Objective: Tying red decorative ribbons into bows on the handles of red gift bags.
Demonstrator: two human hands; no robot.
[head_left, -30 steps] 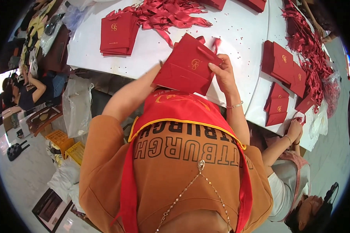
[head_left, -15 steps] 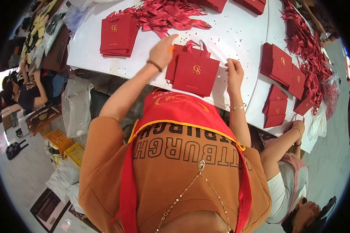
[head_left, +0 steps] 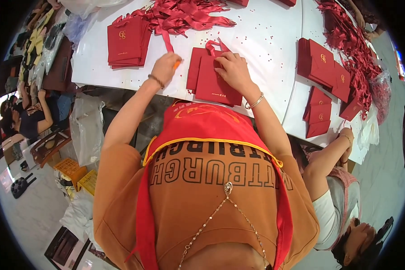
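Observation:
A flat red paper bag [head_left: 211, 83] with ribbon handles lies on the white table [head_left: 265, 36] just in front of me, on top of another red bag. My right hand [head_left: 233, 69] presses down on its upper part, fingers spread over the paper. My left hand [head_left: 165, 67] is pinched around a red ribbon [head_left: 167, 42] that runs up to the ribbon pile; a small orange thing shows at the fingertips.
A stack of red bags [head_left: 125, 41] lies at the left. A heap of red ribbons [head_left: 184, 13] is at the far edge. More red bags [head_left: 324, 67] and ribbons [head_left: 355, 49] are at the right, where another person's arm [head_left: 328, 157] reaches in.
The bag I held up a second ago has been laid flat on the table. My left hand moved left and took a ribbon; my right hand moved onto the bag.

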